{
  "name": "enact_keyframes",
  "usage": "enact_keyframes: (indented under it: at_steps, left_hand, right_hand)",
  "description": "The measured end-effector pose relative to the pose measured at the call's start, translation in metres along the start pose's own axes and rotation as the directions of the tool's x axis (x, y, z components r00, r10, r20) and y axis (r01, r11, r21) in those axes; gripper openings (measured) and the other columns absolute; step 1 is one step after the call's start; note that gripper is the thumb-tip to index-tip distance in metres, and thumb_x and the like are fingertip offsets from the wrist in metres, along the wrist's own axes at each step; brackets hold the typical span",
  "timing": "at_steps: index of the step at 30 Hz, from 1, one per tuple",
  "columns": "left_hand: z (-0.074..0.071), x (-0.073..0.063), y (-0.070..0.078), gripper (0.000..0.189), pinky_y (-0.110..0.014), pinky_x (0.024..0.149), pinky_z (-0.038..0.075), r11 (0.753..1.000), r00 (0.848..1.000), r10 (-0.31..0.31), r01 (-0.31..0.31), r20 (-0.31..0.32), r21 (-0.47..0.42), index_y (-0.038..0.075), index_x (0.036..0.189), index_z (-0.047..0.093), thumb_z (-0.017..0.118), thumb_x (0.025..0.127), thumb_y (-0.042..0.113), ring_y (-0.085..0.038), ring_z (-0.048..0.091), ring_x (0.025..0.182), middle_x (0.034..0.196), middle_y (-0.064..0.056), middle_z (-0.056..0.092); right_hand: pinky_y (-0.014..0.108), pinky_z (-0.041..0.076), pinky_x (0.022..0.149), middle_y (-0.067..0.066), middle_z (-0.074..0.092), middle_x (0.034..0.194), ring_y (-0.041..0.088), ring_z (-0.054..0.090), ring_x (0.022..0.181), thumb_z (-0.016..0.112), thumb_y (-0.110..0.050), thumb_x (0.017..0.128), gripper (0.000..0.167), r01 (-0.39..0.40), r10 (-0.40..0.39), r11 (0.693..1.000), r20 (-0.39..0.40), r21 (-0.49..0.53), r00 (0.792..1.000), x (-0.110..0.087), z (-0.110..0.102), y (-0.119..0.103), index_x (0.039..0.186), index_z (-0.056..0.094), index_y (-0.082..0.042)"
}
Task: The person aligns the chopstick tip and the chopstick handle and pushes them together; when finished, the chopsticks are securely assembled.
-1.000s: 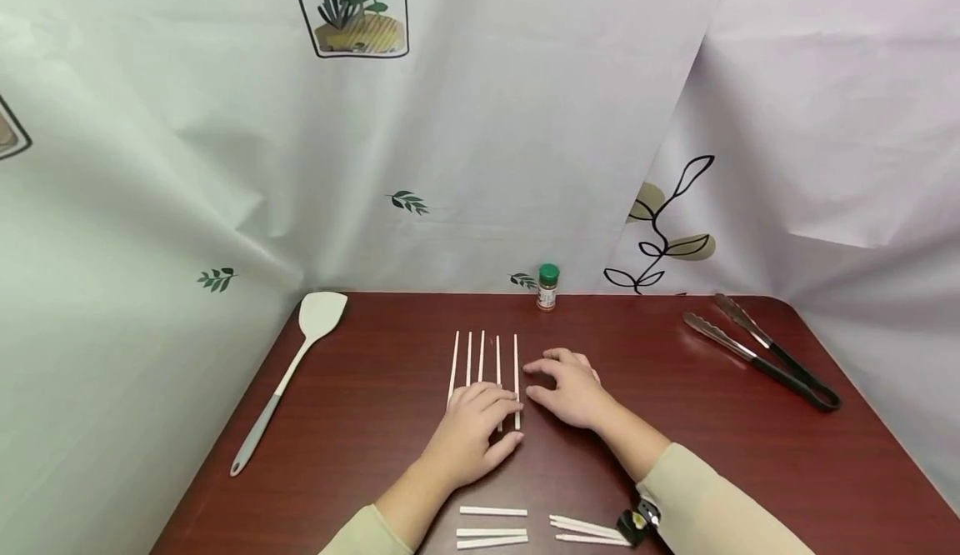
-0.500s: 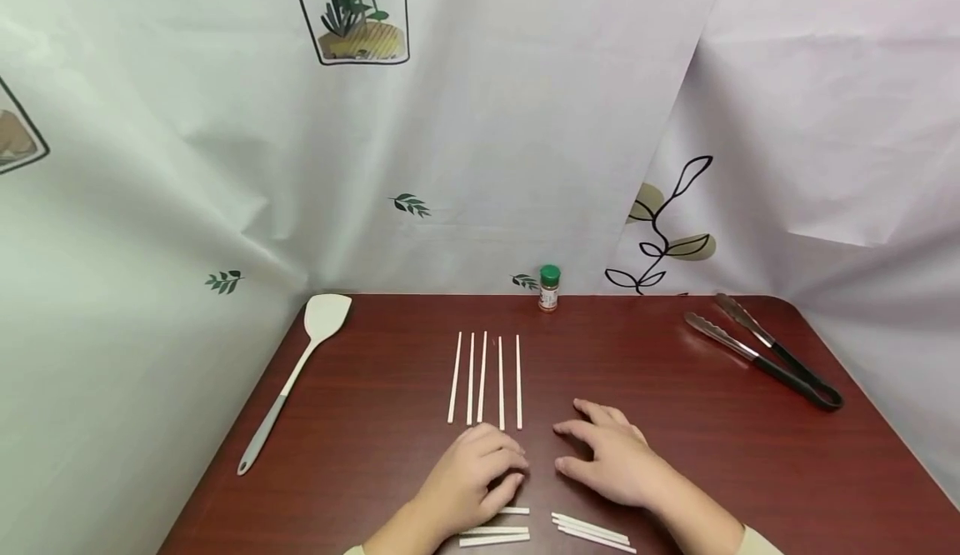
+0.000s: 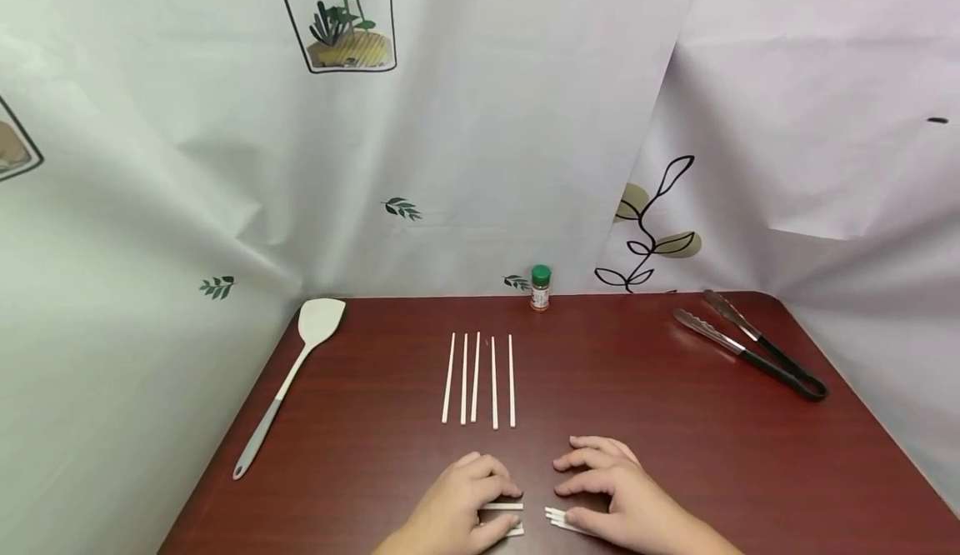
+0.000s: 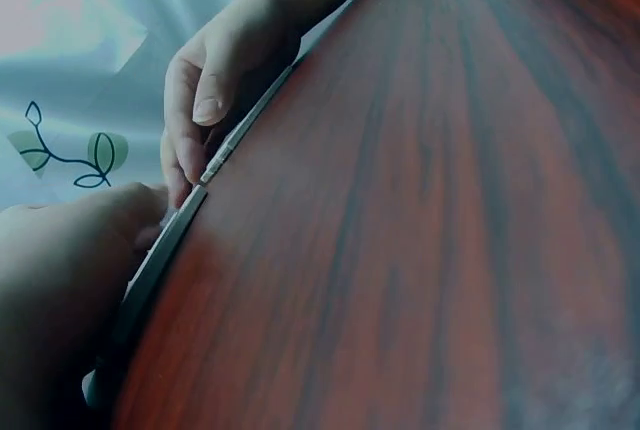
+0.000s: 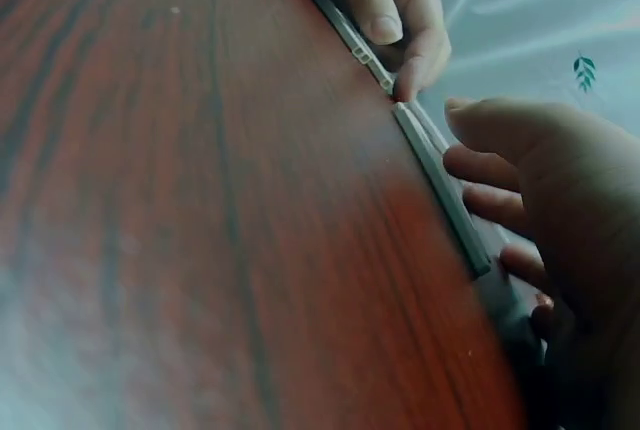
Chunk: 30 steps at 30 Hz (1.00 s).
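If lifting white sticks (image 3: 504, 506) on near side of stick row (image 3: 476, 376), pinch mid-length; likely light, stiff, snappable. Note left hand (image 3: 459, 503), right hand (image 3: 622, 492) loosely bent, gripping nothing.

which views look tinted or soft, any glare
Head view: bright, fairly crisp, even the spatula; left wrist: bluish, near left hand dark and soft, faint glare on the tabletop, lower right; right wrist: bluish, right hand shadowed, pale glare lower left.
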State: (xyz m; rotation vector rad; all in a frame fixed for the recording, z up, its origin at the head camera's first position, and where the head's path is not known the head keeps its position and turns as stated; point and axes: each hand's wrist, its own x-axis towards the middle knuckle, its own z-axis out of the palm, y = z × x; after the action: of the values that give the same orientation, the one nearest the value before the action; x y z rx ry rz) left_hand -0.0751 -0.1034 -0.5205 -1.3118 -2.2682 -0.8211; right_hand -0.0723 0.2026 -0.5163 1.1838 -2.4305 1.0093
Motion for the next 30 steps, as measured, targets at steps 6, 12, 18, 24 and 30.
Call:
enact_keyframes:
  at_steps: [6, 12, 18, 24, 30]
  left_hand:
    - [0.0005, 0.0004, 0.0007, 0.013, -0.016, 0.086, 0.046, 1.000, 1.000, -0.001, 0.001, -0.005, -0.009, 0.024, 0.095, 0.080, 0.088, 0.085, 0.025, 0.000, 0.058, 0.088, 0.098, 0.016, 0.066]
    - [-0.0014, 0.0024, 0.0013, 0.011, -0.015, 0.084, 0.046, 1.000, 1.000, 0.012, -0.012, -0.020, 0.002, 0.028, 0.090, 0.081, 0.090, 0.084, 0.028, 0.003, 0.056, 0.085, 0.092, 0.019, 0.065]
    - [-0.0014, 0.0030, 0.0022, 0.010, -0.015, 0.084, 0.045, 1.000, 1.000, -0.004, 0.004, -0.011, -0.015, 0.027, 0.090, 0.082, 0.090, 0.084, 0.028, 0.003, 0.055, 0.085, 0.092, 0.020, 0.064]
    - [-0.0002, 0.0032, 0.0035, 0.007, -0.013, 0.082, 0.043, 0.999, 0.999, -0.040, 0.039, -0.011, -0.026, 0.027, 0.086, 0.083, 0.090, 0.085, 0.028, 0.004, 0.054, 0.083, 0.091, 0.021, 0.065]
    - [0.0009, 0.0031, 0.0047, 0.009, -0.013, 0.081, 0.043, 0.993, 0.996, -0.092, 0.091, -0.010, -0.076, 0.026, 0.083, 0.083, 0.092, 0.082, 0.024, 0.004, 0.054, 0.083, 0.090, 0.020, 0.066]
  right_hand:
    - [0.037, 0.023, 0.109, -0.016, 0.068, 0.130, 0.029, 0.055, 0.132, 0.091, -0.035, 0.087, 0.025, 0.085, -0.085, 0.996, 0.008, 0.010, 0.996, -0.0010, 0.0029, 0.0051, 0.110, 0.082, -0.041]
    - [0.040, 0.023, 0.108, -0.018, 0.068, 0.129, 0.027, 0.055, 0.132, 0.090, -0.037, 0.088, 0.022, 0.089, -0.089, 0.996, 0.022, 0.020, 0.996, -0.0007, 0.0034, 0.0068, 0.107, 0.082, -0.044]
    - [0.034, 0.019, 0.111, -0.016, 0.069, 0.128, 0.029, 0.055, 0.131, 0.091, -0.033, 0.086, 0.023, 0.092, -0.092, 0.996, 0.014, 0.013, 0.996, 0.0005, 0.0034, 0.0072, 0.106, 0.083, -0.042]
    - [0.030, 0.015, 0.113, -0.016, 0.069, 0.128, 0.029, 0.056, 0.129, 0.092, -0.030, 0.085, 0.025, 0.082, -0.082, 0.997, 0.013, 0.013, 0.997, 0.0011, 0.0029, 0.0060, 0.105, 0.083, -0.042]
    - [0.028, 0.016, 0.113, -0.019, 0.069, 0.127, 0.028, 0.056, 0.129, 0.094, -0.026, 0.081, 0.030, 0.048, -0.048, 0.999, 0.010, 0.021, 0.999, 0.0008, 0.0027, 0.0037, 0.102, 0.082, -0.044]
